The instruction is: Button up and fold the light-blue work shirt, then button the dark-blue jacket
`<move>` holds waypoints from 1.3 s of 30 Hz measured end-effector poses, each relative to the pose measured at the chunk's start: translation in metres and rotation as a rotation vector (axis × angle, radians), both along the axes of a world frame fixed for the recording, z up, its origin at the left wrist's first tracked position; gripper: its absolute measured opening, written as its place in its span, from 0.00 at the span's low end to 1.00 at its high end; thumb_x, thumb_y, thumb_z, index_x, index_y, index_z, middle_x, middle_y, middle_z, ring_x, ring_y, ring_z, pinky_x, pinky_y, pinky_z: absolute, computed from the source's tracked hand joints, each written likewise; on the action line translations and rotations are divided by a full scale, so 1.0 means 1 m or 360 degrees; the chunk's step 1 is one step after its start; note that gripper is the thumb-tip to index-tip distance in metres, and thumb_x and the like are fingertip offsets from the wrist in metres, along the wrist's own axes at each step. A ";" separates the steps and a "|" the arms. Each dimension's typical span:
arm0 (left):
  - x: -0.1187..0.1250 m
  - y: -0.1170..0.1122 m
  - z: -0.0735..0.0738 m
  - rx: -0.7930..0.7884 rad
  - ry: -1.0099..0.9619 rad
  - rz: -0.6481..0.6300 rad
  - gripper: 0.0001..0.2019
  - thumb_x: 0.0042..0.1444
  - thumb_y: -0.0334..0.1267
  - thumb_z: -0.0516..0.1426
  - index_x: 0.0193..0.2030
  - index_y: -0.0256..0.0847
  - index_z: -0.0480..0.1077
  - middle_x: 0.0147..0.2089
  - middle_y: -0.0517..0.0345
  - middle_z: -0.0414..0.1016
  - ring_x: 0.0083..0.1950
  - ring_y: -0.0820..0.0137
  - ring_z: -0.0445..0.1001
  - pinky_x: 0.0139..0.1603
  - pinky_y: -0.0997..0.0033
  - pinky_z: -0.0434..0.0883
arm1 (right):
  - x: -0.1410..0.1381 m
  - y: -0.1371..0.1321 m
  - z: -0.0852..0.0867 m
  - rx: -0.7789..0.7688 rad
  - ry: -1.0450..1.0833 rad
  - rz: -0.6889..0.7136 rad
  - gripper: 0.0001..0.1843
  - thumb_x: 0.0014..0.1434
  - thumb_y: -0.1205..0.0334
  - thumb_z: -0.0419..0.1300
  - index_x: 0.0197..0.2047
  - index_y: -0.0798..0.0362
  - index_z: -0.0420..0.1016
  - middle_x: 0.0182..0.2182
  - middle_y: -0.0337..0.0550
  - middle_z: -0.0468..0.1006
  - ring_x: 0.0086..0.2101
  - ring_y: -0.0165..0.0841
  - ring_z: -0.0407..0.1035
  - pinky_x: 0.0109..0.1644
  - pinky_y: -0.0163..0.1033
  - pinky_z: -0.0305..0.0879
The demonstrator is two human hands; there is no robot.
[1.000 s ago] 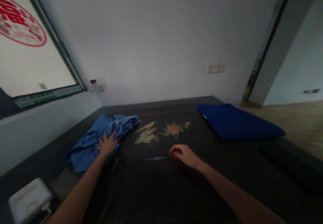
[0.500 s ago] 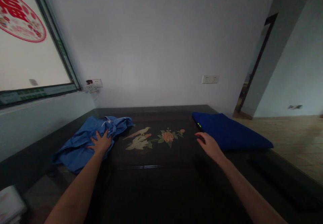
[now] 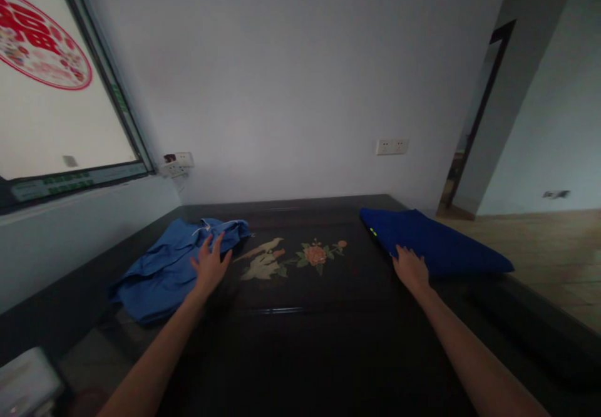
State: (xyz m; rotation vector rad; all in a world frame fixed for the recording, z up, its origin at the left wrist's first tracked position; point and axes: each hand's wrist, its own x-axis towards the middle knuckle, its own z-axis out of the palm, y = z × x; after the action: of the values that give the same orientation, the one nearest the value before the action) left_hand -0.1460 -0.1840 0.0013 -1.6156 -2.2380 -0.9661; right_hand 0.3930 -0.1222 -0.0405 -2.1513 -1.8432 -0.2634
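A crumpled blue garment (image 3: 157,273) with a white drawstring lies at the left of the dark tabletop. My left hand (image 3: 211,265) is open above the garment's right side, its fingers spread; whether the fingertips touch the fabric I cannot tell. On the right lies a folded dark blue cloth (image 3: 441,248), flat, with small yellow-green marks at its left edge. My right hand (image 3: 412,270) rests on the near left part of this cloth, fingers close together and stretched over it, with no fold visibly pinched.
Between the two fabrics, the dark table (image 3: 282,360) carries a bird-and-flower picture (image 3: 314,254). A white box-like object (image 3: 28,379) stands at the lower left. Behind the table is a wall with sockets (image 3: 392,147), and a window (image 3: 42,110) is at the left.
My left hand has lifted from the middle of the garment and moved right. My right hand has moved right from the bare tabletop onto the dark blue cloth.
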 end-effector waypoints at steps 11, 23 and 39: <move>0.116 -0.035 -0.025 -0.0211 0.0337 -0.1463 0.16 0.59 0.31 0.49 0.52 0.45 0.68 0.53 0.53 0.72 0.56 0.65 0.67 0.65 0.52 0.53 | 0.001 -0.006 0.020 0.0135 0.0244 0.0010 0.23 0.64 0.68 0.43 0.58 0.60 0.67 0.44 0.58 0.78 0.42 0.43 0.74 0.47 0.43 0.64; 0.117 -0.038 -0.020 -0.0275 0.0351 -0.1575 0.14 0.59 0.31 0.49 0.48 0.42 0.71 0.48 0.51 0.73 0.52 0.63 0.68 0.56 0.60 0.64 | -0.103 -0.040 0.041 0.0233 0.0735 0.0616 0.21 0.64 0.62 0.45 0.57 0.55 0.69 0.49 0.50 0.77 0.48 0.41 0.71 0.53 0.44 0.64; 0.095 -0.007 -0.022 -0.0366 -0.1777 -0.1087 0.28 0.52 0.43 0.60 0.59 0.37 0.61 0.57 0.45 0.71 0.54 0.58 0.73 0.55 0.57 0.70 | -0.206 -0.218 0.066 -0.0552 0.0563 0.1873 0.26 0.61 0.56 0.56 0.62 0.48 0.63 0.62 0.49 0.62 0.61 0.45 0.56 0.65 0.56 0.47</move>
State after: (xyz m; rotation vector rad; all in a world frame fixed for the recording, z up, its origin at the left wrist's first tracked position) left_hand -0.0513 -0.1907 -0.0209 -2.4076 -2.4132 -2.3205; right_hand 0.1872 -0.3399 0.0259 -0.8245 -2.6259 0.6728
